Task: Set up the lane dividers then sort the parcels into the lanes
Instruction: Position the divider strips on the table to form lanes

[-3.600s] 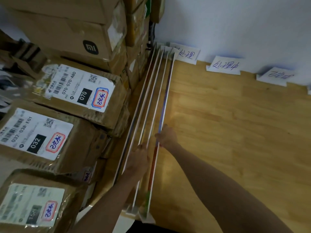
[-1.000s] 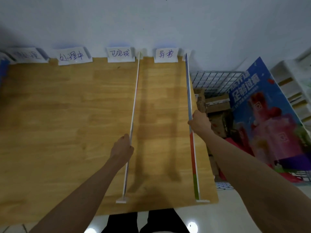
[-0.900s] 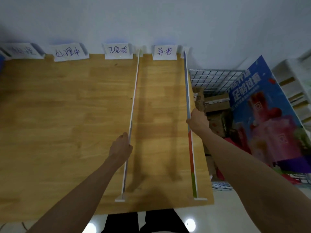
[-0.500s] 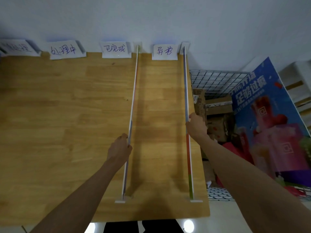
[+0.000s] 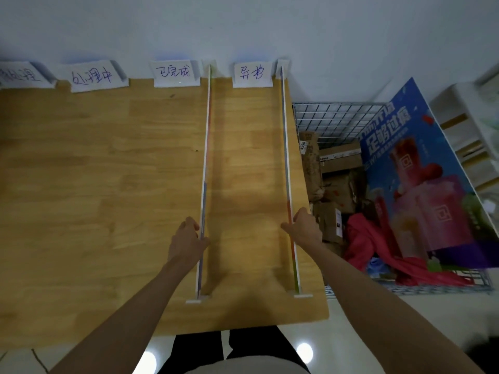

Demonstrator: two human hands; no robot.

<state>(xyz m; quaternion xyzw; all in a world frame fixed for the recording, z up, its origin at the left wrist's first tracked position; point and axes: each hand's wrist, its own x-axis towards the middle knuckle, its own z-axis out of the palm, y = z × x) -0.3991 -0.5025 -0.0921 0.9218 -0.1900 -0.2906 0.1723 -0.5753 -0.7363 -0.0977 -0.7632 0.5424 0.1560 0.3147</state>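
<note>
Bare wooden table spreads left of the left hand, which pinches one upright lane divider, a free lane separating it from the right hand gripping the second divider along the table's right edge.

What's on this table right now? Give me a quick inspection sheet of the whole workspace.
Surface: wooden table, bare between the dividers.
Job's things: left divider and right divider stand upright, running from the wall to the near edge; four handwritten lane labels along the wall; no parcels on the table.
Clutter: nothing seen on the table.
Hands: left hand grips the left divider; right hand grips the right one.
Cables: nothing seen.
Surroundings: wire basket with cardboard boxes, red cloth, blue poster at the right.
</note>
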